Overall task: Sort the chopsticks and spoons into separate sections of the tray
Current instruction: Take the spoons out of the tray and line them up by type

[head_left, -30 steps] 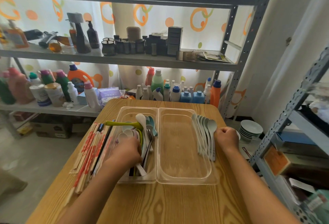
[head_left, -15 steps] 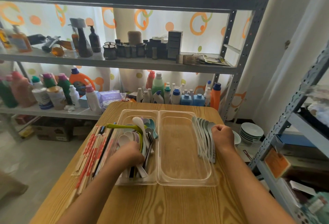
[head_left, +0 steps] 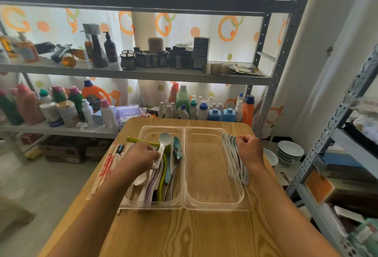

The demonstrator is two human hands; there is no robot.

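Spoons (head_left: 163,173) are piling up in the clear tray's (head_left: 214,205) left section, jumbled enough that separate handles are blurring together. Chopsticks (head_left: 106,166) are lying on the table (head_left: 184,236) just left of it, partly behind the forearm. Left hand (head_left: 141,155) is pinching a white spoon (head_left: 164,142), bowl tilting up. Right hand (head_left: 248,150) is curling closed over grey spoons (head_left: 235,160) along the tray's right rim.

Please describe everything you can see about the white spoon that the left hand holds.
The white spoon looks like glossy plastic, with a rounded deep bowl and a flat handle. It is raised and tilted, bowl up and away from the person, above the other utensils in the left tray section. The left hand pinches the lower part of its handle, so the handle end is hidden. A green utensil passes behind it; contact between them cannot be told.
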